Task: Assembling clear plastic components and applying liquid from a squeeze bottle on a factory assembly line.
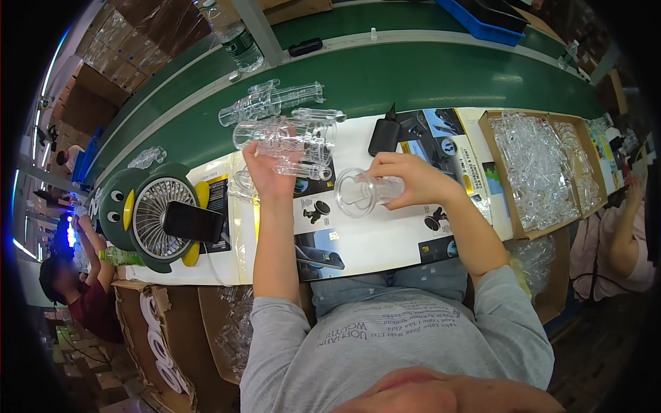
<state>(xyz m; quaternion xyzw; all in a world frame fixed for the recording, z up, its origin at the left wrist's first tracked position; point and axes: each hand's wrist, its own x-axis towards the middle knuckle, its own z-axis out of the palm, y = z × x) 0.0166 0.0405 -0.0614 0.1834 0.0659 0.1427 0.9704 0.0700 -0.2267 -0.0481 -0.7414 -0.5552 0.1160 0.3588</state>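
Observation:
My left hand is closed around a clear plastic cylinder with thinner tubes along its sides. Beyond it, on the green belt, lies another clear tubed assembly. My right hand grips a clear flanged cup, its wide round rim facing left toward the cylinder. The two clear parts are apart. A black dropper-tipped bottle stands just beyond my right hand. Under both hands is a printed cardboard sheet covering the work surface.
At right, a cardboard box holds many small clear parts. At left, a green penguin-shaped fan has a black phone against its front. The green conveyor belt runs behind, with a water bottle and blue tray. Other people sit on both sides.

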